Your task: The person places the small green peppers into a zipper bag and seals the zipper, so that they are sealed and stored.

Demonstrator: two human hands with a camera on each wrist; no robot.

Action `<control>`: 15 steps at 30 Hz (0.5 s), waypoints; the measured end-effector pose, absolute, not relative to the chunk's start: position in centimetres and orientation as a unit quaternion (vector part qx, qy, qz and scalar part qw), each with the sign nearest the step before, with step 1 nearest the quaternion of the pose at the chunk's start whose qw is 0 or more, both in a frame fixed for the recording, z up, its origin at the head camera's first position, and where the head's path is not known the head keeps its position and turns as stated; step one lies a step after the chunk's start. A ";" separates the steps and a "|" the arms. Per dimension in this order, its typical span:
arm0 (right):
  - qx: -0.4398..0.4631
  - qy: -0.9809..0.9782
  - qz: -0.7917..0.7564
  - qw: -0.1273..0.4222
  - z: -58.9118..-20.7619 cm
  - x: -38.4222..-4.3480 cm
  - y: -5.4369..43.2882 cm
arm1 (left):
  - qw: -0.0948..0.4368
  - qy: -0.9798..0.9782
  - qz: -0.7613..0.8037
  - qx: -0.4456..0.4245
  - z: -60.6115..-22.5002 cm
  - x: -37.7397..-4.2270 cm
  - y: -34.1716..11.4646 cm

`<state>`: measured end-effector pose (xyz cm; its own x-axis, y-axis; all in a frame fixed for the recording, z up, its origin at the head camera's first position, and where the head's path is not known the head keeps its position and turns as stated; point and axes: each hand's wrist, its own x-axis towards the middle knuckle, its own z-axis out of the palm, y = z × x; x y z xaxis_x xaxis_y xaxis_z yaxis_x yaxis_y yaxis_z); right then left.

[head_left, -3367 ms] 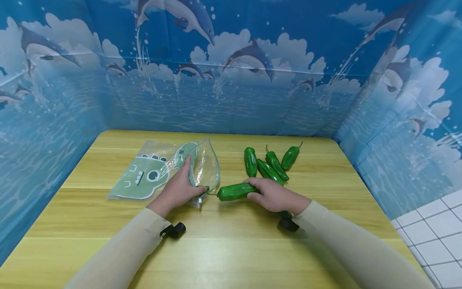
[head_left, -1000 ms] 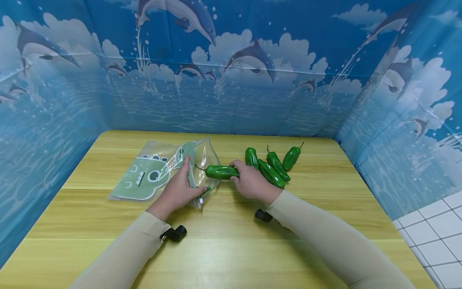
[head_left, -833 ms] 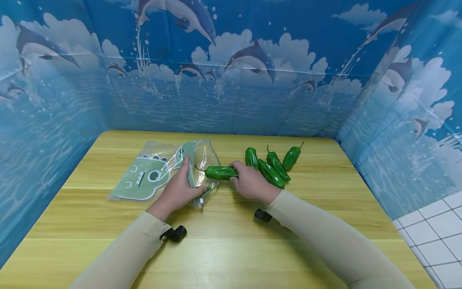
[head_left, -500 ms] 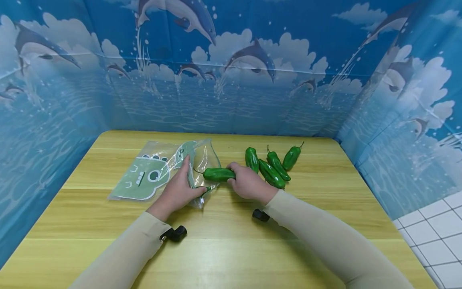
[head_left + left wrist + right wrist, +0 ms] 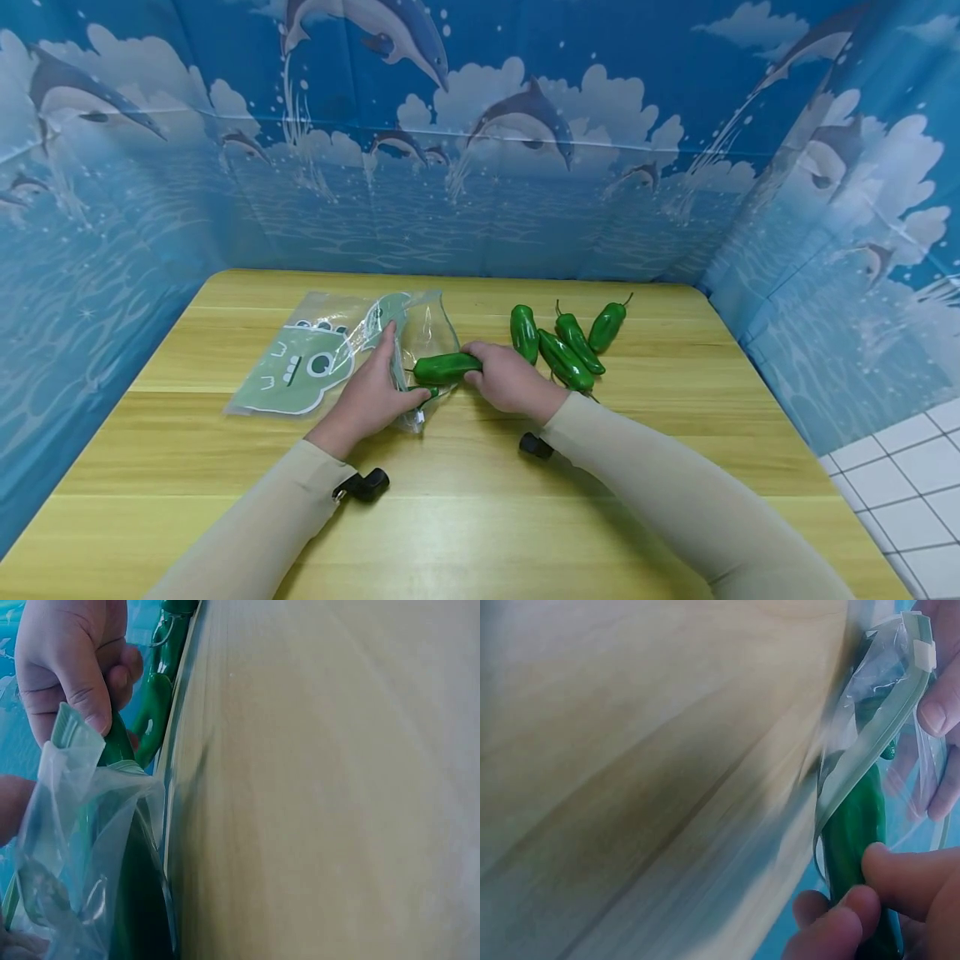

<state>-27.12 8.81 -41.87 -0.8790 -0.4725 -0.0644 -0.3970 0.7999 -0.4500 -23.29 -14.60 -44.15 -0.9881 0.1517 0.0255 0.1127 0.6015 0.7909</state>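
The right hand (image 5: 512,379) grips a green pepper (image 5: 446,367) by its right end, thumb and fingers round it. The pepper's stem end points left into the mouth of a clear zip bag (image 5: 281,367) with a green cartoon print. The left hand (image 5: 369,400) holds the bag's mouth, thumb toward the near side and fingers toward the far side. In the right wrist view the pepper (image 5: 855,825) passes the zip edge (image 5: 877,750), and left fingers show through the plastic. More green shows inside the bag, close by the left thumb. In the left wrist view the bag hides much of the pepper.
Several other green peppers (image 5: 562,360) lie grouped on the wooden table (image 5: 450,517), right of the bag and beyond the right hand. A blue dolphin-print curtain (image 5: 480,208) hangs along the back and sides. White floor tiles (image 5: 915,467) show at the right.
Over the last few seconds the right hand has carried the pepper leftward from beside the bag, and its stem end is now within the bag's mouth. The left hand has stayed in place.
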 end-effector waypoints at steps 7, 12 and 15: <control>-0.256 0.943 -0.186 0.105 -41.7 -27.0 8.8 | 0.023 0.896 0.437 0.072 -44.0 -23.2 -14.5; -0.274 0.939 -0.183 0.096 -41.7 -26.9 8.8 | 0.023 0.898 0.433 0.069 -44.1 -23.3 -14.5; -0.279 0.935 -0.199 0.087 -41.9 -26.9 8.7 | 0.024 0.899 0.433 0.068 -44.2 -23.3 -14.5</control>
